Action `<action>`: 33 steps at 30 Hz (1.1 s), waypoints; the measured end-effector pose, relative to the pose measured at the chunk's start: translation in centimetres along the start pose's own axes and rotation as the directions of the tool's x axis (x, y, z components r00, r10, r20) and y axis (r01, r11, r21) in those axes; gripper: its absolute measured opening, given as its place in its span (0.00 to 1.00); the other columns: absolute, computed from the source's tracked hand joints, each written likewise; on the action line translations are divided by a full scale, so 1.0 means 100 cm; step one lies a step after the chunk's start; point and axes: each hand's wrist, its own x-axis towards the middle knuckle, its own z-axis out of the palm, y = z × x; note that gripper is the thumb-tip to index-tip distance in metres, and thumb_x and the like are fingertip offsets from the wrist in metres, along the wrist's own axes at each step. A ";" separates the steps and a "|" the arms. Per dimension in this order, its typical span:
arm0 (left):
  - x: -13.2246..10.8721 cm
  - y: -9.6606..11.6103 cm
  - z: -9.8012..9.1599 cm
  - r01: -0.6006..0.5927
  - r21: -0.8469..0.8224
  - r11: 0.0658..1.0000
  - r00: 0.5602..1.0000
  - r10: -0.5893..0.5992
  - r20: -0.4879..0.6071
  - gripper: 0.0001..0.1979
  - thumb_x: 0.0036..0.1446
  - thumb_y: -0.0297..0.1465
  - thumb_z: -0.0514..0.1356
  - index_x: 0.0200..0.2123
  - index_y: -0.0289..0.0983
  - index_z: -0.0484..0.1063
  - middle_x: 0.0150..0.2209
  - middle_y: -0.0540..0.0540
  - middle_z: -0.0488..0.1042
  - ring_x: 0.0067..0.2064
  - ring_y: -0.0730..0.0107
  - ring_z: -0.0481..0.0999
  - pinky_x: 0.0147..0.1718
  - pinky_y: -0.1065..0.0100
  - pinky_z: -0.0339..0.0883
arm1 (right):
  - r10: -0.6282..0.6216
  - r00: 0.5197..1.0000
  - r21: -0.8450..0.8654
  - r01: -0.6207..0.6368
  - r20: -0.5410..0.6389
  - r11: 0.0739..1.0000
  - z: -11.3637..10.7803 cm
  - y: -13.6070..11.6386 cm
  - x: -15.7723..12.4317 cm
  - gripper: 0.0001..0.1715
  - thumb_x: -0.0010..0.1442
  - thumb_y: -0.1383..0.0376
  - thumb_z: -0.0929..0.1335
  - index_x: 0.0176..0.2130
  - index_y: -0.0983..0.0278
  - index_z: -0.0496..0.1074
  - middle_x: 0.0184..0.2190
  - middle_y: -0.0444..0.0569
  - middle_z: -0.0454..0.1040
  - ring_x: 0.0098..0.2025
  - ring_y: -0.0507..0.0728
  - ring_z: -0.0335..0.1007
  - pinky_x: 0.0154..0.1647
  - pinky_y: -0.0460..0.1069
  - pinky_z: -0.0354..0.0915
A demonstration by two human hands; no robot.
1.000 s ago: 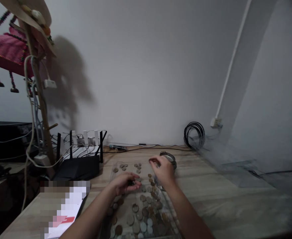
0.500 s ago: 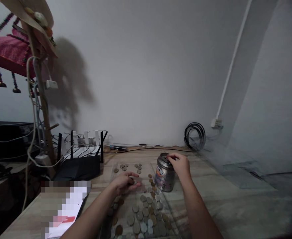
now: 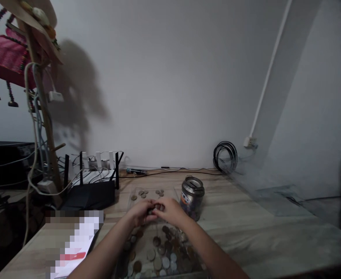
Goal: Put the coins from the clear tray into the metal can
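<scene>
My left hand point(image 3: 139, 213) is cupped over a clear plastic sheet or tray point(image 3: 170, 190), with a few coins point(image 3: 158, 207) in its curled fingers. My right hand point(image 3: 172, 212) meets it there, fingertips closed on a coin among them; the exact grip is partly hidden. To the right, a silver can-shaped coin bank point(image 3: 198, 207) stands upright on the table, a dark slot in its lid, and neither hand touches it. Many loose silver and brownish coins point(image 3: 158, 264) lie on the clear plastic below my hands. Several more coins point(image 3: 141, 192) sit in small groups beyond them.
On the left are a black router point(image 3: 93, 195) with upright antennas and a blurred-out phone or tablet point(image 3: 74, 248). A wooden stand point(image 3: 44, 116) carries cables. Along the wall lie a pen-like item point(image 3: 136, 171) and a black cable coil point(image 3: 225, 157).
My right hand has left the coin bank's lid and moved left and down to the coins in my left hand. The bank's slot is uncovered now. The view has shifted slightly.
</scene>
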 end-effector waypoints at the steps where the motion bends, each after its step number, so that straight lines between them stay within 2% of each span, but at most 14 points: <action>1: 0.000 -0.001 0.000 0.004 -0.011 1.000 1.000 -0.004 0.006 0.07 0.43 0.21 0.57 0.30 0.32 0.67 0.25 0.50 0.71 0.21 0.81 0.68 0.22 0.77 0.65 | 0.018 0.998 0.018 -0.019 0.054 1.000 0.004 0.002 0.000 0.13 0.47 0.61 0.66 0.36 0.61 0.74 0.28 0.45 0.73 0.30 0.52 0.66 0.29 0.44 0.57; 5: -0.001 0.000 0.001 0.089 -0.055 0.995 0.995 -0.087 0.040 0.07 0.44 0.23 0.56 0.31 0.30 0.68 0.27 0.47 0.71 0.24 0.75 0.72 0.24 0.75 0.68 | 0.095 0.991 0.038 -0.099 0.093 0.994 0.006 0.008 -0.002 0.10 0.47 0.64 0.66 0.31 0.62 0.74 0.25 0.44 0.73 0.27 0.51 0.65 0.25 0.43 0.54; 9: -0.003 0.005 0.004 0.203 -0.083 0.976 0.979 -0.202 0.017 0.08 0.47 0.23 0.52 0.32 0.29 0.67 0.22 0.46 0.71 0.22 0.74 0.73 0.22 0.76 0.69 | 0.094 0.992 0.025 -0.096 0.082 0.995 0.004 0.009 -0.003 0.08 0.45 0.64 0.66 0.28 0.62 0.74 0.25 0.44 0.73 0.28 0.51 0.65 0.27 0.44 0.54; 14: -0.002 0.005 0.003 0.240 -0.097 0.966 0.968 -0.231 0.096 0.11 0.48 0.25 0.52 0.37 0.29 0.65 0.24 0.44 0.72 0.23 0.71 0.74 0.22 0.74 0.69 | 0.138 0.978 0.079 -0.152 0.155 0.985 0.010 0.007 -0.002 0.09 0.42 0.66 0.68 0.29 0.63 0.72 0.23 0.43 0.72 0.25 0.50 0.63 0.23 0.43 0.53; 16: -0.001 0.004 0.001 0.219 -0.112 0.969 0.972 -0.208 0.109 0.12 0.48 0.26 0.52 0.38 0.28 0.65 0.26 0.42 0.73 0.26 0.69 0.75 0.23 0.74 0.69 | 0.115 0.992 0.063 -0.119 0.060 0.991 0.003 0.004 -0.001 0.07 0.43 0.68 0.67 0.28 0.63 0.72 0.24 0.43 0.72 0.26 0.50 0.63 0.25 0.43 0.54; 18: 0.000 0.004 -0.001 0.206 -0.118 0.971 0.974 -0.191 0.123 0.13 0.48 0.26 0.52 0.39 0.28 0.65 0.29 0.38 0.74 0.30 0.66 0.76 0.24 0.76 0.69 | 0.066 0.982 0.008 -0.066 -0.176 0.998 -0.015 0.004 -0.002 0.05 0.46 0.68 0.65 0.28 0.63 0.71 0.26 0.44 0.72 0.30 0.51 0.64 0.30 0.44 0.56; 19: 0.000 0.004 -0.001 0.206 -0.118 0.972 0.973 -0.190 0.132 0.13 0.48 0.27 0.52 0.39 0.27 0.64 0.30 0.36 0.74 0.32 0.65 0.76 0.25 0.76 0.68 | 0.045 0.947 -0.033 -0.058 -0.319 0.998 -0.027 0.006 -0.003 0.06 0.48 0.67 0.64 0.28 0.63 0.71 0.27 0.45 0.72 0.32 0.52 0.64 0.32 0.45 0.56; 21: 0.000 0.004 -0.002 0.209 -0.114 0.971 0.972 -0.193 0.137 0.14 0.48 0.27 0.52 0.40 0.28 0.64 0.32 0.35 0.74 0.33 0.64 0.76 0.26 0.76 0.68 | 0.028 0.828 -0.115 -0.112 -0.560 0.987 -0.054 0.015 -0.008 0.09 0.51 0.65 0.63 0.28 0.63 0.72 0.29 0.48 0.72 0.34 0.54 0.64 0.36 0.47 0.56; 23: -0.001 0.004 -0.001 0.203 -0.113 0.973 0.974 -0.189 0.123 0.14 0.48 0.27 0.53 0.40 0.28 0.64 0.32 0.36 0.74 0.33 0.65 0.76 0.26 0.75 0.69 | 0.088 0.700 -0.149 -0.270 -0.709 0.951 -0.077 0.030 -0.013 0.11 0.51 0.62 0.62 0.29 0.63 0.72 0.29 0.50 0.72 0.34 0.55 0.64 0.34 0.47 0.56; 24: -0.001 0.005 -0.001 0.200 -0.111 0.974 0.976 -0.187 0.115 0.14 0.48 0.27 0.53 0.40 0.29 0.64 0.32 0.36 0.74 0.33 0.65 0.76 0.26 0.76 0.68 | 0.137 0.664 -0.149 -0.355 -0.735 0.923 -0.085 0.038 -0.015 0.11 0.50 0.61 0.63 0.28 0.63 0.73 0.28 0.50 0.71 0.33 0.55 0.64 0.32 0.47 0.55; 25: -0.001 0.005 -0.001 0.195 -0.107 0.975 0.977 -0.184 0.107 0.14 0.48 0.27 0.53 0.40 0.29 0.64 0.32 0.37 0.74 0.33 0.66 0.76 0.26 0.76 0.68 | 0.186 0.651 -0.144 -0.420 -0.736 0.896 -0.091 0.047 -0.017 0.11 0.49 0.60 0.63 0.27 0.62 0.73 0.27 0.49 0.71 0.32 0.55 0.63 0.30 0.47 0.54; 27: -0.001 0.005 0.000 0.179 -0.095 0.979 0.982 -0.171 0.086 0.13 0.49 0.28 0.53 0.40 0.30 0.64 0.31 0.37 0.74 0.32 0.67 0.76 0.25 0.76 0.68 | 0.276 0.676 -0.128 -0.482 -0.683 0.867 -0.097 0.062 -0.019 0.10 0.46 0.60 0.64 0.24 0.62 0.73 0.24 0.48 0.71 0.29 0.54 0.63 0.27 0.46 0.53; 30: 0.000 0.004 0.000 0.172 -0.084 0.982 0.984 -0.167 0.061 0.12 0.50 0.28 0.52 0.39 0.30 0.64 0.30 0.38 0.74 0.31 0.69 0.76 0.25 0.76 0.68 | 0.326 0.719 -0.091 -0.474 -0.613 0.876 -0.097 0.073 -0.019 0.09 0.45 0.61 0.64 0.22 0.62 0.72 0.22 0.46 0.71 0.28 0.54 0.63 0.26 0.46 0.52; 33: 0.002 0.004 -0.002 0.185 -0.106 0.977 0.981 -0.177 0.082 0.12 0.50 0.29 0.53 0.39 0.30 0.64 0.31 0.38 0.74 0.32 0.69 0.76 0.26 0.76 0.68 | 0.273 0.716 -0.128 -0.452 -0.643 0.883 -0.096 0.068 -0.018 0.10 0.47 0.60 0.64 0.24 0.62 0.72 0.23 0.47 0.72 0.29 0.55 0.63 0.28 0.47 0.54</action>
